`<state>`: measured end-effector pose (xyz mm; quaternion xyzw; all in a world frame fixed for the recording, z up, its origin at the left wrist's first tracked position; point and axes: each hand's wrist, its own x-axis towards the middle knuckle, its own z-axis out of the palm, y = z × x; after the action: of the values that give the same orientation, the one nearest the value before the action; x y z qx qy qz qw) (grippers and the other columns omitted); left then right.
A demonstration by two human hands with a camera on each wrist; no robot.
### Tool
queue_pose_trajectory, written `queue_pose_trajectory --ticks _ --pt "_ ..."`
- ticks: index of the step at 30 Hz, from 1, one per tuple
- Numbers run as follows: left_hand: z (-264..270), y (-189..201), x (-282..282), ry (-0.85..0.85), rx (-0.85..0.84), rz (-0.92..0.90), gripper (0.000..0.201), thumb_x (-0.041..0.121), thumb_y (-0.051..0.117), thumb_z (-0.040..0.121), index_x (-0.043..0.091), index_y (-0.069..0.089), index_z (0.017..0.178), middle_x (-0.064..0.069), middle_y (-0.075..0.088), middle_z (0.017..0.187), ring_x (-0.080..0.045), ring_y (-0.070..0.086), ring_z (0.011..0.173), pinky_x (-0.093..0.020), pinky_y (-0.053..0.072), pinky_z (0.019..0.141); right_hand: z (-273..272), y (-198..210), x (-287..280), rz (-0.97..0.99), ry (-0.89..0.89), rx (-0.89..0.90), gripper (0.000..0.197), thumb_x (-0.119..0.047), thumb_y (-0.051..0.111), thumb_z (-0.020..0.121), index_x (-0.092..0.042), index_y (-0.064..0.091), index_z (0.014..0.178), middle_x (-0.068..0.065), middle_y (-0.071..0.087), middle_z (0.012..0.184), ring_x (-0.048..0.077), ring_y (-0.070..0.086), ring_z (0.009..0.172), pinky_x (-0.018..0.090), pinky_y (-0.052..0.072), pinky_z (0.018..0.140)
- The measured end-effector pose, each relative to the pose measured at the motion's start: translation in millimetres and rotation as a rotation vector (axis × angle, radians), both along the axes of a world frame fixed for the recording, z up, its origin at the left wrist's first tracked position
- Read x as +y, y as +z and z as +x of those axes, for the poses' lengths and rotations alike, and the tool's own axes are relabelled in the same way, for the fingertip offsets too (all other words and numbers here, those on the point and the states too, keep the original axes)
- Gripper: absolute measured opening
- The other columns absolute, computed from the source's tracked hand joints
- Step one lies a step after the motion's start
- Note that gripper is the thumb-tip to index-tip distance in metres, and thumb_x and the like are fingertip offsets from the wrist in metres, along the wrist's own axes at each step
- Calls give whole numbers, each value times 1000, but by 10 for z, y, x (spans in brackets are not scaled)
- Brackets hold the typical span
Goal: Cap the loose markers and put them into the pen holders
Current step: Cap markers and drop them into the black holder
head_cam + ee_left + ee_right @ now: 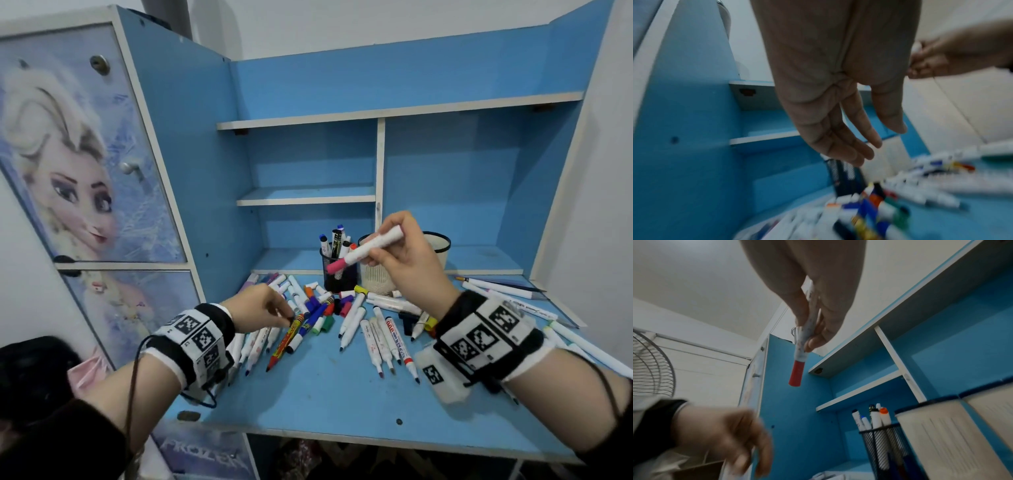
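While a cartoon-printed cabinet door (68,164) fills the far left of the head view, the person's left hand (255,308) reaches down over the left part of the marker pile (329,318) on the blue desk (342,404). In the left wrist view its fingers (838,146) hang straight and loosely apart, holding nothing; in the head view the fingertips sit just at a small black cap (291,320) beside a red patterned marker (286,339), and whether they touch it cannot be told. Loose markers and coloured caps lie scattered across the desk, many uncapped. Behind the pile, at the far edge, stands a black mesh pen holder (339,277) with several markers upright in it, and just to its right a white pen holder (380,274) with a dark rim. Raised in front of these two holders, the right hand (407,253) pinches a white marker with a pink cap (364,249) between thumb and curled fingers, the capped end pointing down and left toward the black holder. More white markers (513,298) lie at the far right of the desk.
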<state>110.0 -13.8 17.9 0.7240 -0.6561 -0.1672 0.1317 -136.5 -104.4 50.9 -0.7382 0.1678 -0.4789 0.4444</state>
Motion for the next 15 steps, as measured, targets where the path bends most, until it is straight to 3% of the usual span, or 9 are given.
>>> queue_pose_trajectory --ticks 1,4,7,9,12,15 --pt "63 -54 -13 19 -47 43 20 21 67 85 13 71 104 1 69 105 -3 57 81 0 39 66 18 38 -68 -24 -23 20 33 9 50 90 -23 41 93 21 63 100 17 69 83 25 55 76" --pt "158 -176 -92 54 -111 94 24 19 66 85 10 70 108 -3 70 108 -6 58 88 -10 42 77 94 123 -282 -116 -94 89 37 5 50 91 -32 43 94 11 65 95 21 68 88 39 56 84" --pt "144 -238 -207 49 -166 140 28 23 66 85 12 69 110 -2 69 110 -6 57 88 -13 40 77 209 178 -457 -200 -172 183 39 0 51 91 -38 45 96 13 62 96 26 66 89 46 54 84" --pt "112 -261 -295 22 -210 201 33 30 68 84 13 68 112 0 68 112 -8 57 91 -16 41 80 299 201 -556 -260 -219 249 32 -1 51 92 -31 48 102 15 61 97 27 63 88 39 54 79" --pt "42 -282 -395 -24 -274 299 45 38 71 80 13 64 117 0 65 113 -13 55 94 -22 43 85 412 171 -706 -342 -260 345 26 1 49 92 -19 51 109 14 60 93 24 59 82 20 47 66" --pt "-22 -301 -467 -40 -336 294 47 34 72 79 8 63 117 -6 64 111 -14 50 90 -22 41 80 500 84 -876 -347 -280 408 26 3 49 91 -14 51 111 9 56 83 22 55 74 18 42 64"
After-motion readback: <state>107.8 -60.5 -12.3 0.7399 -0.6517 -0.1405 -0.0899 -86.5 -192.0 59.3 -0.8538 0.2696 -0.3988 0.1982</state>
